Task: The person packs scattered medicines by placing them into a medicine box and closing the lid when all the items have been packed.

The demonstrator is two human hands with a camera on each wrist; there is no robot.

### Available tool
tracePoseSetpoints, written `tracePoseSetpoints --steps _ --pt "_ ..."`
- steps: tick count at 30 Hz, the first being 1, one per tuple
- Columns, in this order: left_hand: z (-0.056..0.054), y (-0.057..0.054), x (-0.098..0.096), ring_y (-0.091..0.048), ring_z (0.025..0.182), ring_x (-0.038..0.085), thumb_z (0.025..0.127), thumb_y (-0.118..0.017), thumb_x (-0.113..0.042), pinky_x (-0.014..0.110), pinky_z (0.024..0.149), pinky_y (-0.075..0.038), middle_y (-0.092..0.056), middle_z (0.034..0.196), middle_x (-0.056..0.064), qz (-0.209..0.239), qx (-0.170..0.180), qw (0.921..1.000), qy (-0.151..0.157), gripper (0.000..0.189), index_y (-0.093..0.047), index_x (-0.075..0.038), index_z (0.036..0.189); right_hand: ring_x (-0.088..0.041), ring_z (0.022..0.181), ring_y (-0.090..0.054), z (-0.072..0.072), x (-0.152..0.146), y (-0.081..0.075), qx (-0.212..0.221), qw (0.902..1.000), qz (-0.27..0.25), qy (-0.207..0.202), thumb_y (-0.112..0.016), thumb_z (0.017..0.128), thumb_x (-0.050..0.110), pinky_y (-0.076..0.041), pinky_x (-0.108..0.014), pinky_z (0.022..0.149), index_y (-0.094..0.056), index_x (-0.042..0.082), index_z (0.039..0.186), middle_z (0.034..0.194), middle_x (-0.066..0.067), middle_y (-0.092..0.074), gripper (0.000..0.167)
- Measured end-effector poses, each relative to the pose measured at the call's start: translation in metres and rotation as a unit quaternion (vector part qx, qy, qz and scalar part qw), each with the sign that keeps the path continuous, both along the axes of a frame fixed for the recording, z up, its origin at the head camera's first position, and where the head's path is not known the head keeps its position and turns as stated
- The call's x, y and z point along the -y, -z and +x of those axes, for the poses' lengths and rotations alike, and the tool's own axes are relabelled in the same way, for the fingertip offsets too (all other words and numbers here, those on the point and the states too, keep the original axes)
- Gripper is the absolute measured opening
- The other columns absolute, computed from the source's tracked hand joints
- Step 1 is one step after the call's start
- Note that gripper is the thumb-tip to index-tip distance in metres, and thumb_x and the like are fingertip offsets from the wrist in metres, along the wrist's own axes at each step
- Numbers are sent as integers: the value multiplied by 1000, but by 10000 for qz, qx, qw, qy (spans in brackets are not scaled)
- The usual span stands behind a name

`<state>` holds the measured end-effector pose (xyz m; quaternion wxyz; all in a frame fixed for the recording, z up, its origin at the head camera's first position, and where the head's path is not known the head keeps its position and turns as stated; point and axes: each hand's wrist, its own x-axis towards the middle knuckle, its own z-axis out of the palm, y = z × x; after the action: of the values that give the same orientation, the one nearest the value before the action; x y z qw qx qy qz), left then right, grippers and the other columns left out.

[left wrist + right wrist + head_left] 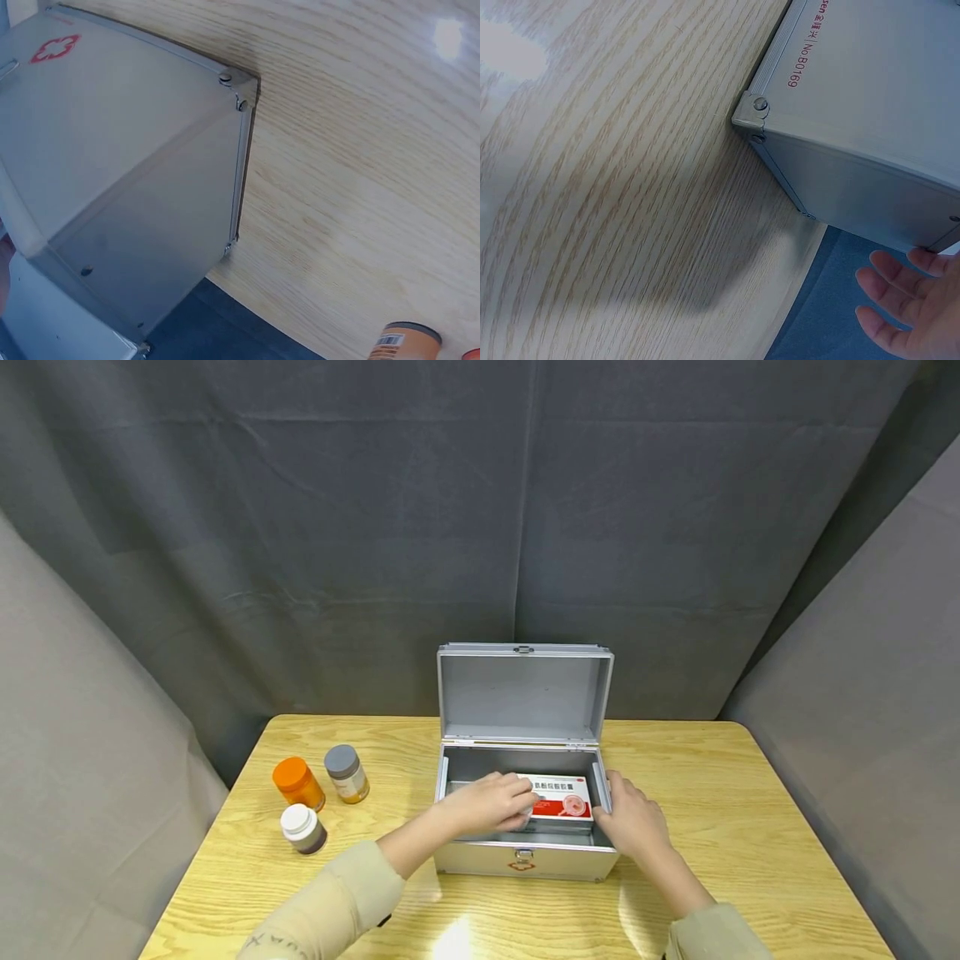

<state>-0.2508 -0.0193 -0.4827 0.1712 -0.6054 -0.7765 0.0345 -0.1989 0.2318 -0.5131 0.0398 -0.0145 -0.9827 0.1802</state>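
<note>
1. White cardboard carton with red band (558, 800); lies inside the silver aluminium case with red emblem (480, 860), toward its right half; long axis runs side to side, roughly along the case's front wall.
2. Left hand (491, 802) reaches in over the case from the left; fingers bent down at the carton's left end, covering it; carton extends rightward from them; whether they grip or only touch, I cannot tell.
3. Right hand (637, 818) at the case's right wall; thumb near the rim, fingers loosely spread along the outside, clamped on nothing that I can see; wall stands between those fingers and the carton's right end.
4. Nearer hand: the left, judging by overlap; carton sits between both.
5. Orange-capped bottle (298, 783), grey-capped bottle (347, 774) and white-capped bottle (303, 828); well apart, left of the case.
</note>
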Motion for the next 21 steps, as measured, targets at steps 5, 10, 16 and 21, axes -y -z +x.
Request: tracePoseSetpoints --steps 5,10,16,21 --pt "0 2 -9 -51 90 11 91 -50 -27 23 79 -44 -51 96 -5 -260 183 9994 149 22 -57 -15 108 -45 103 -52 0 -1 1 -19 10000 3 10 -58 80 26 -41 -58 78 -37 -4 130 120 -27 -51 62" --pt "-1 7 -19 -51 89 10 91 -49 -26 21 76 -44 -53 95 -5 -379 112 9988 284 16 -57 -17 102 -45 102 -52 -1 -1 2 -55 10000 3 10 -58 80 26 -41 -58 79 -37 -4 130 120 -28 -51 62" --pt "-2 13 -30 -51 91 8 94 -45 -27 20 79 -45 -54 101 -7 -620 23 9972 412 24 -56 -17 112 -45 102 -52 -1 -1 3 -44 10000 7 20 -58 81 26 -41 -58 79 -37 -4 130 119 -28 -51 62" --pt "-2 16 -37 -51 94 8 95 -43 -30 22 80 -45 -54 106 -7 -821 33 9958 413 24 -54 -19 114 -45 101 -53 -1 -1 3 -52 10000 12 27 -58 81 26 -41 -58 79 -37 -4 130 119 -27 -52 62"
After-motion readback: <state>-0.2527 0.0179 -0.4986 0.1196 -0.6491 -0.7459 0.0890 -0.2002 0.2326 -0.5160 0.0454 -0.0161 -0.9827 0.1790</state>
